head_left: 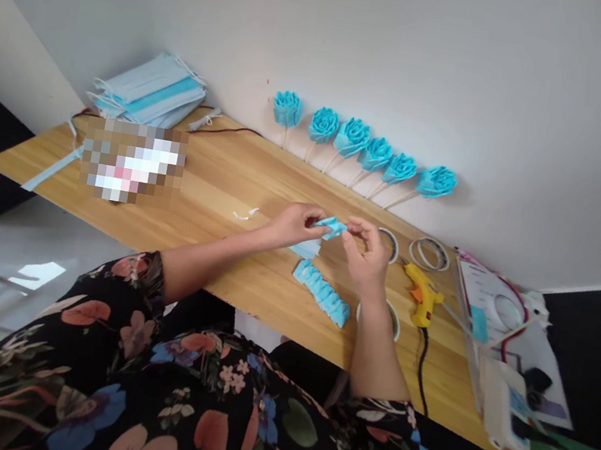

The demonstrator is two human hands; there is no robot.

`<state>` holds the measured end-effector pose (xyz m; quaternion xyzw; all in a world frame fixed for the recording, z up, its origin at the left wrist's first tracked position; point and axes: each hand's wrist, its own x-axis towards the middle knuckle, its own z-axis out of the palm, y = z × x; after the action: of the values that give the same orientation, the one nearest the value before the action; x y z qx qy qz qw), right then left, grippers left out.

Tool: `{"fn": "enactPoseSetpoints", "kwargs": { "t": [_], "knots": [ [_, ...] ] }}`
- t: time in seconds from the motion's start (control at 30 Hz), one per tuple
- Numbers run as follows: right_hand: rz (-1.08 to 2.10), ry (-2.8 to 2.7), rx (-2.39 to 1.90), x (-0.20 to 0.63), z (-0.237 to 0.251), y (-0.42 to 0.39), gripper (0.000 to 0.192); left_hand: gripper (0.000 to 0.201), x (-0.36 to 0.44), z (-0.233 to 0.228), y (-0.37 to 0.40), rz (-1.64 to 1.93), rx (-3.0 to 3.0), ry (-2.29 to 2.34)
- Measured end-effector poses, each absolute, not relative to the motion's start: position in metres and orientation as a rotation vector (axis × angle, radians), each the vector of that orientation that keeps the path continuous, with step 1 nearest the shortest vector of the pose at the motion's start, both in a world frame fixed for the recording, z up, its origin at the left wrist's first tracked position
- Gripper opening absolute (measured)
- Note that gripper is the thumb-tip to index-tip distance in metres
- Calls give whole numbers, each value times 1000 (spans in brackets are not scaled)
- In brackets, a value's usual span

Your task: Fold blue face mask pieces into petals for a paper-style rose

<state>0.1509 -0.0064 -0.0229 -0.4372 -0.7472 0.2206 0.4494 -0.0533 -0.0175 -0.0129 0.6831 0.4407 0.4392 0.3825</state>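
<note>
Over the middle of the wooden table, my left hand pinches one end of a small folded blue strip. My right hand has its thumb and fingertips closed on the strip's other end. Just below the hands lies a pleated blue strip, gathered in a row of folds. A pale blue flat piece rests on the table, partly covered by my left hand. Both strips look like face-mask fabric.
Several blue fabric roses on sticks lean against the wall. Right of my hands are a yellow hot glue gun with a black cord and tape rolls. A stack of blue face masks lies back left. A clear tray holds papers.
</note>
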Motion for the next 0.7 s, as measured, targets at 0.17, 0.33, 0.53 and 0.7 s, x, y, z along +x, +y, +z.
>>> {"fn": "enactPoseSetpoints", "kwargs": {
  "t": [0.17,0.33,0.53,0.7],
  "knots": [
    [546,-1798,-1062,149,-22,-9,28,36,-57,-6,-21,1039,1704,1071],
    [557,-1774,-1036,150,-22,-7,29,38,-59,-8,-20,1004,1691,1059],
    [586,-1771,-1012,146,-21,-9,29,25,-56,-15,-18,995,1668,1113],
    [694,-1727,-1003,147,-22,-9,30,23,-57,-16,-19,1012,1577,1127]
  ]
}}
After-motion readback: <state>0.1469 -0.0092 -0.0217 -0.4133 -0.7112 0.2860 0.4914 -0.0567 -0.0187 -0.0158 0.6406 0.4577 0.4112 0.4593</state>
